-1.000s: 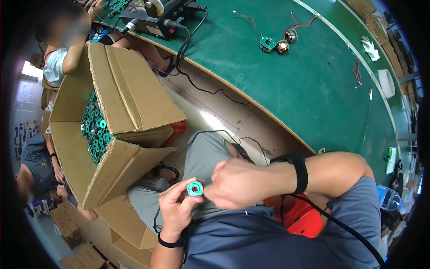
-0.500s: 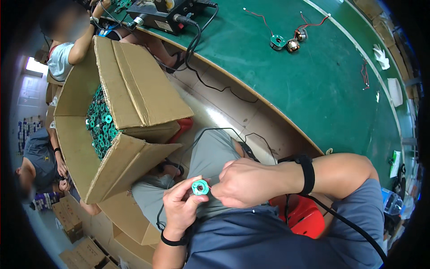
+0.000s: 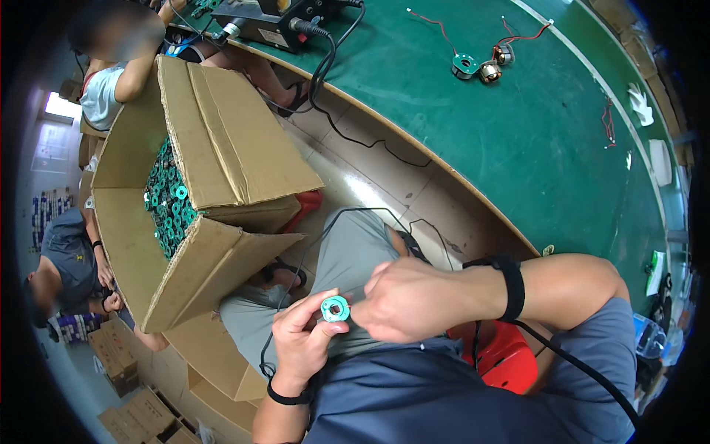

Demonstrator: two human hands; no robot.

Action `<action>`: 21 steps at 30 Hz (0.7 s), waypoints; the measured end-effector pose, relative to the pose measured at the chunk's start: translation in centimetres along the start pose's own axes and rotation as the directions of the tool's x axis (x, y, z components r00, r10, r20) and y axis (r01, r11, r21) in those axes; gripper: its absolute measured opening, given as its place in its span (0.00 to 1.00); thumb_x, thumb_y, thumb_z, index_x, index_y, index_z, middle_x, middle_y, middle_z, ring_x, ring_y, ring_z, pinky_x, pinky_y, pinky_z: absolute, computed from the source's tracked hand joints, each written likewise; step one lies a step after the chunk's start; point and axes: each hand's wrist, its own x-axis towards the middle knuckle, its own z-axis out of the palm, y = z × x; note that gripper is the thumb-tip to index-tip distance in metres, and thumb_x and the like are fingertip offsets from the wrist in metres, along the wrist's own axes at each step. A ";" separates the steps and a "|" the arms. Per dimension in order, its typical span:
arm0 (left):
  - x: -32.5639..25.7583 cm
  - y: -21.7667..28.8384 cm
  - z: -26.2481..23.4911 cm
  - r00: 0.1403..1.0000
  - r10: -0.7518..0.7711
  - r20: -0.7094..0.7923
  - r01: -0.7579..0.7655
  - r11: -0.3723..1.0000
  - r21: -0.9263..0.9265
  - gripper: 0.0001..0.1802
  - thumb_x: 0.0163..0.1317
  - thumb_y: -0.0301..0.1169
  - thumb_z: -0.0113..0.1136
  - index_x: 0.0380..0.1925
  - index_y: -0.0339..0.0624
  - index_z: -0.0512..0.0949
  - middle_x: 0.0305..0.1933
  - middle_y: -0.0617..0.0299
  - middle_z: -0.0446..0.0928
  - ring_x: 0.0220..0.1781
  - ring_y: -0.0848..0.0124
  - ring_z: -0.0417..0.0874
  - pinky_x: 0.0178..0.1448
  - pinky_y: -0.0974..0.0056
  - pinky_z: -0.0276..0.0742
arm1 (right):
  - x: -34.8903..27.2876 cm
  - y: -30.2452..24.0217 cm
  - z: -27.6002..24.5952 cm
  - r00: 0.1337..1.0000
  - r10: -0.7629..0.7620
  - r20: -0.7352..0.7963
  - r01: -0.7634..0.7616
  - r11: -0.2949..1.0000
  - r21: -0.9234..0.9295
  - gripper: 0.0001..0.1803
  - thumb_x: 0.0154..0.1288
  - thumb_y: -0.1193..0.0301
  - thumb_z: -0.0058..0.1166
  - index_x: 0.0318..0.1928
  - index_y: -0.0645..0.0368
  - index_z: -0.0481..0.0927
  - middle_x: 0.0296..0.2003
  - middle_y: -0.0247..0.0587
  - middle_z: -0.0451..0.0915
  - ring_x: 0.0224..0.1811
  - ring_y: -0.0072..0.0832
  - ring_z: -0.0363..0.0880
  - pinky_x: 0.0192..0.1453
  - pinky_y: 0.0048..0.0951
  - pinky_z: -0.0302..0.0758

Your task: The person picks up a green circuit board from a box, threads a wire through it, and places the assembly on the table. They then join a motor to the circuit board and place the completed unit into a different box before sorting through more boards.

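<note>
Over my lap, my left hand [image 3: 302, 337] grips a small motor part with a green ring-shaped circuit board [image 3: 336, 309] between thumb and fingers. The board faces up and its round centre hole shows. Close against its right side, my right hand [image 3: 403, 300] is closed, knuckles up, pinching a thin red wire that runs from the part. Most of that wire is hidden by the fingers. To the left stands an open cardboard box [image 3: 237, 140] holding a heap of similar green ring boards [image 3: 171, 203].
A green-topped table [image 3: 444, 140] stretches across the upper right. On it are several wired motor parts [image 3: 489, 72], loose red wires [image 3: 608, 124], a white glove [image 3: 640, 105] and a black device with cables [image 3: 259, 26]. Two people [image 3: 70, 251] sit at the left. Black cables cross my lap.
The motor part has shifted slightly right and up in my left hand, its hole showing more plainly. My right hand stays beside it, and less of the red wire shows. The whole view has shifted slightly.
</note>
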 end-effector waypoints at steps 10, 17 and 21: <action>-0.4 -0.8 -0.7 0.997 -0.068 -0.022 0.068 0.997 0.022 0.23 0.54 0.25 0.74 0.51 0.30 0.82 0.44 0.51 0.87 0.42 0.69 0.89 0.47 0.66 0.84 | 0.3 0.9 -1.3 0.987 0.074 -0.145 -0.090 0.990 -0.110 0.09 0.57 0.69 0.57 0.24 0.57 0.73 0.16 0.45 0.73 0.22 0.47 0.78 0.35 0.45 0.76; -0.2 -0.8 -1.2 0.997 -0.040 -0.063 0.036 0.998 -0.059 0.23 0.55 0.25 0.74 0.52 0.31 0.82 0.44 0.52 0.87 0.42 0.71 0.88 0.46 0.68 0.84 | 0.2 0.3 -1.1 0.991 0.073 -0.110 -0.077 0.996 -0.034 0.09 0.59 0.68 0.55 0.25 0.59 0.77 0.18 0.48 0.77 0.25 0.49 0.79 0.34 0.48 0.75; -0.3 -0.5 -1.0 0.998 -0.034 -0.056 0.031 0.997 -0.066 0.23 0.57 0.24 0.73 0.53 0.31 0.81 0.44 0.53 0.87 0.44 0.70 0.88 0.47 0.68 0.84 | 0.4 0.4 -0.6 0.980 0.103 -0.169 -0.089 0.992 0.091 0.08 0.64 0.68 0.58 0.30 0.58 0.79 0.20 0.44 0.77 0.28 0.45 0.79 0.36 0.45 0.75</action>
